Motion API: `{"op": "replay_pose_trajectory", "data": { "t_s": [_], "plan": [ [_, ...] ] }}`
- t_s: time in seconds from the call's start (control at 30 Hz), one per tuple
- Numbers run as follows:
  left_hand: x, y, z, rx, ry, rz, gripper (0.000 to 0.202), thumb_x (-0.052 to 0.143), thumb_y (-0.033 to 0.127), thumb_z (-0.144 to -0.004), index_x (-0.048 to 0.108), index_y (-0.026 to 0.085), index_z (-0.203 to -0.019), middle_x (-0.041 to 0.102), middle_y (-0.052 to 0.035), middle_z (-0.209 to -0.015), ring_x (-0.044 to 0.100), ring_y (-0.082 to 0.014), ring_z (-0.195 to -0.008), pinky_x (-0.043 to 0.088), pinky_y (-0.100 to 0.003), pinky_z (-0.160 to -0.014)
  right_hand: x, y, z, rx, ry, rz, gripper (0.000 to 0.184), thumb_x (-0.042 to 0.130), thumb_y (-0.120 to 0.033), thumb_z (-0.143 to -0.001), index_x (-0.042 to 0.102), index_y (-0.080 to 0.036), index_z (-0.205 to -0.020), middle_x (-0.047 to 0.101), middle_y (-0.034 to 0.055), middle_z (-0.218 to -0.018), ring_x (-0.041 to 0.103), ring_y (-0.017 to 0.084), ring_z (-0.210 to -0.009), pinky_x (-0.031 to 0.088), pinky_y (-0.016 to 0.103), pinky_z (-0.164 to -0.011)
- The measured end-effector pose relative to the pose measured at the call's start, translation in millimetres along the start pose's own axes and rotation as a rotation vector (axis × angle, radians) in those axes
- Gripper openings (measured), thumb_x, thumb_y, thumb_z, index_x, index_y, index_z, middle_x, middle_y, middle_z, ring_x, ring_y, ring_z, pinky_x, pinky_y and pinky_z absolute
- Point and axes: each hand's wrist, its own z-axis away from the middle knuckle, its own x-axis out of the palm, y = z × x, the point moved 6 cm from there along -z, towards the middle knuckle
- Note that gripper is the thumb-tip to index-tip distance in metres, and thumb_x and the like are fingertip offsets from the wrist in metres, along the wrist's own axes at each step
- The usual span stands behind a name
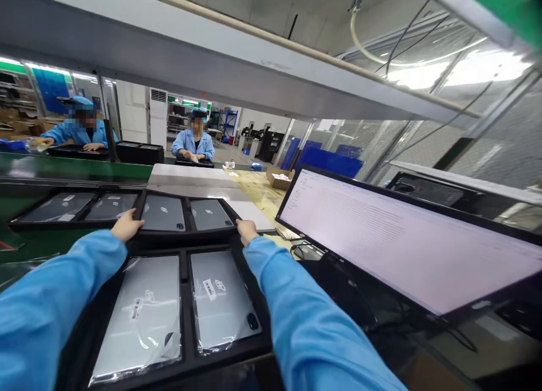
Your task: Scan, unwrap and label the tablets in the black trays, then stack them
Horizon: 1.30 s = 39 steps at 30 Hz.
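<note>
My left hand (127, 226) is closed on the left edge of a black foam tray (187, 233); my right hand (247, 231) grips the same tray at its right edge. Two grey tablets lie in it, the left tablet (163, 212) and the right tablet (209, 214), backs up. Nearer to me, between my forearms, a second black tray (185, 312) holds a silver tablet (144, 306) and another silver tablet (222, 295), both in clear film with small barcode labels. Left of my left hand, a third tray (91, 207) carries two film-wrapped tablets.
A large monitor (402, 238) stands on the right, close to my right arm. Overhead runs a grey shelf beam (254, 57). Beyond the green bench (84, 170), two co-workers in blue sit at black trays. A small cardboard box (279, 179) rests behind the monitor.
</note>
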Motion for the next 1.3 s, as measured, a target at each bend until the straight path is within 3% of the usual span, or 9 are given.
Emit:
{"op": "replay_pose_trajectory", "data": {
  "t_s": [0.07,0.17,0.23,0.33,0.4,0.5,0.8,1.03,1.3],
  "plan": [
    [20.2,4,-28,-0.006,0.022,-0.055,0.058,0.076,0.038,-0.073,0.067,0.010,-0.122,0.072,-0.0184,-0.114,0.065,-0.0354,-0.119,0.049,-0.039,-0.105,26,2,-14,0.063,0.006,0.024,0.040,0.055,-0.032,-0.091,0.074,-0.004,-0.111,0.075,0.0194,-0.095,0.072,0.032,-0.096,0.054,0.038,-0.085],
    [48.7,-7,-44,-0.033,0.047,-0.124,0.049,0.070,0.042,-0.082,0.070,0.010,-0.119,0.072,-0.0207,-0.115,0.064,-0.0372,-0.120,0.049,-0.040,-0.104,56,12,-18,0.132,0.006,0.059,0.052,0.048,-0.035,-0.096,0.064,-0.002,-0.133,0.071,0.0257,-0.119,0.066,0.036,-0.119,0.048,0.046,-0.104],
    [63.1,-17,-47,-0.034,0.069,-0.173,0.050,0.062,0.043,-0.090,0.067,0.009,-0.126,0.068,-0.0225,-0.125,0.060,-0.0373,-0.126,0.046,-0.042,-0.107,69,15,-17,0.115,0.025,0.087,0.062,0.051,-0.043,-0.097,0.053,-0.006,-0.146,0.056,0.0280,-0.144,0.052,0.037,-0.138,0.039,0.047,-0.114],
    [75.1,-26,-50,-0.004,0.069,-0.222,0.052,0.052,0.045,-0.097,0.063,0.009,-0.133,0.063,-0.0232,-0.134,0.057,-0.0369,-0.130,0.043,-0.043,-0.110,86,13,-15,0.041,0.009,0.206,0.091,0.071,-0.056,-0.085,0.038,-0.015,-0.158,0.017,0.0249,-0.169,0.025,0.045,-0.152,0.030,0.053,-0.119],
    [77.0,-27,-55,0.015,0.055,-0.231,0.053,0.052,0.047,-0.097,0.063,0.010,-0.132,0.064,-0.0234,-0.133,0.058,-0.0373,-0.129,0.043,-0.044,-0.110,96,11,-14,0.015,-0.064,0.298,0.102,0.079,-0.060,-0.076,0.036,-0.018,-0.159,0.006,0.0219,-0.171,0.018,0.050,-0.153,0.031,0.058,-0.118],
    [74.9,-26,-60,0.025,0.047,-0.219,0.054,0.057,0.050,-0.095,0.062,0.010,-0.131,0.066,-0.0232,-0.130,0.059,-0.0376,-0.127,0.045,-0.044,-0.107,103,11,-14,0.028,-0.140,0.363,0.102,0.080,-0.063,-0.073,0.040,-0.018,-0.156,0.007,0.0201,-0.171,0.015,0.051,-0.152,0.033,0.059,-0.116],
    [74.6,-29,-61,0.018,0.047,-0.138,0.060,0.072,0.050,-0.088,0.058,0.011,-0.131,0.065,-0.0227,-0.130,0.061,-0.0345,-0.125,0.047,-0.040,-0.104,106,20,-20,0.067,-0.129,0.388,0.115,0.070,-0.068,-0.080,0.019,-0.007,-0.162,0.001,0.0310,-0.168,0.012,0.051,-0.154,0.017,0.059,-0.122],
    [74.1,-28,-58,-0.002,0.038,-0.090,0.063,0.077,0.044,-0.086,0.056,0.009,-0.133,0.063,-0.0222,-0.133,0.058,-0.0334,-0.128,0.045,-0.039,-0.108,106,26,-22,0.105,-0.129,0.383,0.115,0.074,-0.066,-0.077,0.019,-0.012,-0.163,0.001,0.0262,-0.170,0.018,0.053,-0.152,0.022,0.054,-0.122],
    [74.0,-30,-60,0.027,0.045,-0.060,0.051,0.077,0.042,-0.086,0.062,0.010,-0.123,0.067,-0.0203,-0.128,0.060,-0.0319,-0.124,0.045,-0.037,-0.105,107,27,-24,0.094,-0.106,0.360,0.113,0.075,-0.066,-0.076,0.024,-0.009,-0.159,0.005,0.0307,-0.168,0.019,0.050,-0.153,0.017,0.054,-0.123]
  ]
}}
